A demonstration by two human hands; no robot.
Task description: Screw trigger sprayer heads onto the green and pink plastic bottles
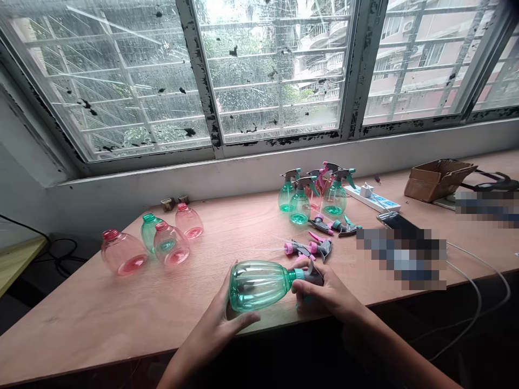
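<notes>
A clear green spray bottle point(259, 286) lies on its side in the air over the table's front edge, its neck pointing right. My left hand point(227, 313) cups the bottle's base and underside, thumb along the near side. My right hand point(320, 289) is closed round the grey and teal spray head point(310, 274), which sits at the bottle's neck; whether it is screwed tight cannot be seen. Just beyond my right hand, loose pink and grey spray heads point(320, 248) lie on the table, and more grey and teal ones point(344, 227) lie behind them.
Open-necked pink bottles point(124, 254) and a green one point(150, 229) stand at left. Several bottles with spray heads point(300, 208) stand near the window wall. A power strip point(373, 199), phone point(399, 224), cardboard box point(436, 181) and white cables point(478, 302) are at right.
</notes>
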